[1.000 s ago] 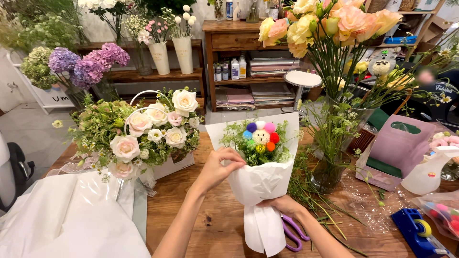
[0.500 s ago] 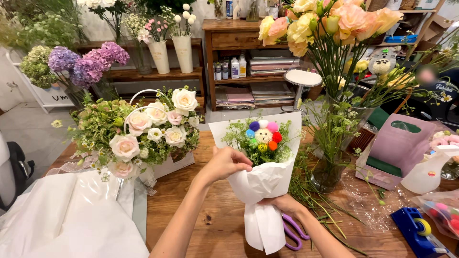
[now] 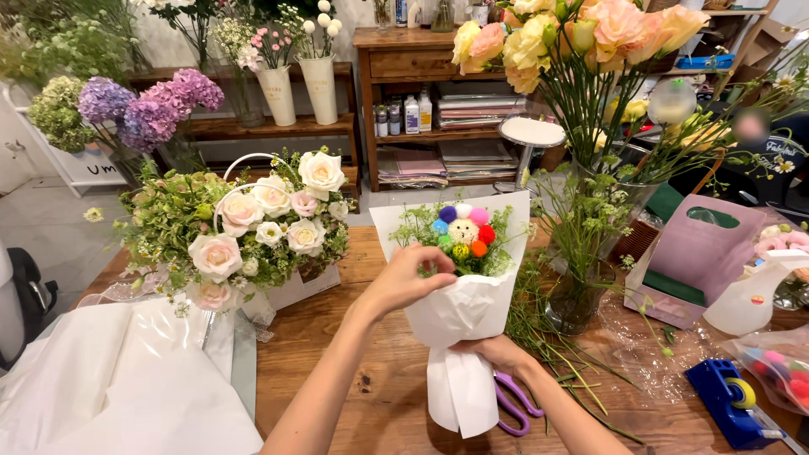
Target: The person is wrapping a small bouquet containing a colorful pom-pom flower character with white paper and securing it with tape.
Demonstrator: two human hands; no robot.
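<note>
A small bouquet (image 3: 462, 244) stands upright over the wooden table (image 3: 354, 362). It has a round flower of coloured pompoms with a pale centre, green sprigs and white wrapping paper (image 3: 472, 312). My left hand (image 3: 413, 278) touches the greenery and the paper's left edge near the top. My right hand (image 3: 493, 352) grips the wrap at its narrow waist, below the flower. Purple-handled scissors (image 3: 512, 404) lie on the table just under my right hand.
A box arrangement of pale roses (image 3: 253, 227) sits left, with white paper sheets (image 3: 126, 388) in front. A glass vase of tall peach and yellow flowers (image 3: 581, 278) stands right. A pink bag (image 3: 699, 261), spray bottle (image 3: 750, 295) and blue tape dispenser (image 3: 729, 400) lie far right.
My left hand has risen from the wrap's side to the top left edge by the greenery. The bouquet and right hand stay about where they were.
</note>
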